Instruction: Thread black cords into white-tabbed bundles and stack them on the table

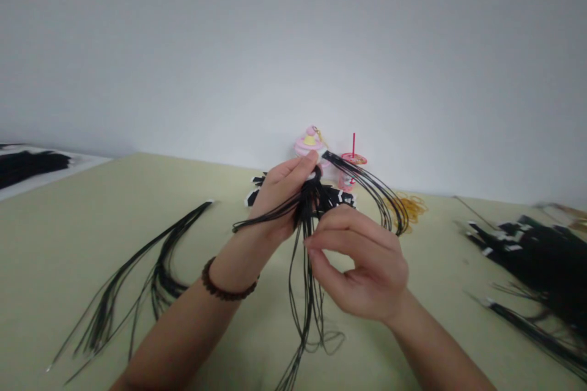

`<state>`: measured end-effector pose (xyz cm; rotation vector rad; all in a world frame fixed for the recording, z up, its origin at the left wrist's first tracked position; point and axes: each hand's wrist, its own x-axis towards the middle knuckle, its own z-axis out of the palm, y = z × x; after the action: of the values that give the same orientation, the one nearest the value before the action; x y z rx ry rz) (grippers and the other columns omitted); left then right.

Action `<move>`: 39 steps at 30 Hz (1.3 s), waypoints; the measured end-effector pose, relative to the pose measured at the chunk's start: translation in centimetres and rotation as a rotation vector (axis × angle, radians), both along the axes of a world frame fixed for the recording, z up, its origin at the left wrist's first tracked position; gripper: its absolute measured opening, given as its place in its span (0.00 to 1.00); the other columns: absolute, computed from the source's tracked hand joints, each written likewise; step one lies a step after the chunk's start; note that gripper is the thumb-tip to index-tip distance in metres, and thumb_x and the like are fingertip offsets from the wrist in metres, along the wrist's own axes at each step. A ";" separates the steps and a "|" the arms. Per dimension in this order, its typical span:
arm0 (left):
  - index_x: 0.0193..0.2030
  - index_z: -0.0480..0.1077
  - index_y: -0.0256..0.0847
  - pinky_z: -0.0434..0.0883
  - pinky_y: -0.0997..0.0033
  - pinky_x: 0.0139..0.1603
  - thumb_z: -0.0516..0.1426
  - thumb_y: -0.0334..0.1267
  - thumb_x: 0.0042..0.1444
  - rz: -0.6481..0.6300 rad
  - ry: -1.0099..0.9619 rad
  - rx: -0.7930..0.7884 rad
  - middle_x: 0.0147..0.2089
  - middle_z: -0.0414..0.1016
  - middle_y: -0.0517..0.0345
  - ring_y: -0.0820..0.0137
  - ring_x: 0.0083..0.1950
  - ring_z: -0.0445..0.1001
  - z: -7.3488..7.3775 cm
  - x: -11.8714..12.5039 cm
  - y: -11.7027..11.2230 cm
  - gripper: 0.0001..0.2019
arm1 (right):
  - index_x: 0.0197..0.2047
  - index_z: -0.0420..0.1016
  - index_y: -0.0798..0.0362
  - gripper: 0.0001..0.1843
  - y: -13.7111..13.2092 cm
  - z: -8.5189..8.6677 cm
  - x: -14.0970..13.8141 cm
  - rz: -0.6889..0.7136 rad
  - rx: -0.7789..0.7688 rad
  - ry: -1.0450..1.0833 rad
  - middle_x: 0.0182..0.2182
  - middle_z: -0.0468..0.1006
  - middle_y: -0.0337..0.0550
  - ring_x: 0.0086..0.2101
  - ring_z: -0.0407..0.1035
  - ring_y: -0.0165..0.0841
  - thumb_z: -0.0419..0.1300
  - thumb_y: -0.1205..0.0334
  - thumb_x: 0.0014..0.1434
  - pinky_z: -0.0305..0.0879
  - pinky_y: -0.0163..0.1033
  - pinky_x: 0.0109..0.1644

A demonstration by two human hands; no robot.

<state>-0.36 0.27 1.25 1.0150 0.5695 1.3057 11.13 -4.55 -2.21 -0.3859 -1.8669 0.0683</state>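
My left hand (287, 186) is closed around a bundle of thin black cords (306, 214), held up above the table. Loose ends of the bundle hang down toward the table, and some bend left over my wrist. From near my left thumb, another group of black cords (367, 186) with a pale tip arches to the right. Just right of the hanging strands is my right hand (360, 256), its thumb and index finger pinched together at a cord. The exact strand between those fingertips is too small to make out clearly.
Black cords (174, 244) lie on the pale table (105, 214) at left. More black bundles (541, 263) are piled at right. Yellow rubber bands (410, 208), a pink-lidded container (305, 145) and a cup with a red straw (353, 159) stand or lie toward the back wall.
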 end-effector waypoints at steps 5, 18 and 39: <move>0.26 0.65 0.37 0.58 0.85 0.15 0.59 0.41 0.52 -0.057 -0.036 -0.057 0.19 0.63 0.67 0.84 0.16 0.60 -0.1 -0.2 0.3 0.11 | 0.36 0.73 0.57 0.08 -0.2 0.2 0.0 -0.093 0.048 -0.091 0.31 0.73 0.46 0.33 0.68 0.30 0.56 0.74 0.53 0.70 0.39 0.37; 0.25 0.70 0.37 0.63 0.82 0.20 0.55 0.38 0.57 -0.004 -0.005 0.097 0.20 0.68 0.63 0.81 0.19 0.64 -0.5 0.7 -0.4 0.12 | 0.31 0.73 0.57 0.04 -0.2 0.6 0.2 -0.255 -0.264 -0.025 0.26 0.75 0.40 0.28 0.68 0.26 0.57 0.67 0.57 0.65 0.32 0.32; 0.24 0.67 0.39 0.55 0.76 0.23 0.52 0.40 0.58 0.398 0.607 0.648 0.21 0.62 0.62 0.76 0.23 0.58 -0.1 -1.4 -0.3 0.13 | 0.29 0.71 0.56 0.08 -0.6 1.1 1.4 -0.136 -0.640 0.003 0.21 0.67 0.36 0.23 0.60 0.24 0.56 0.63 0.58 0.55 0.29 0.23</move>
<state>-1.73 -0.04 1.18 1.9443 0.8588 1.5736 12.54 -5.16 -1.13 -0.9465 -1.7774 0.5811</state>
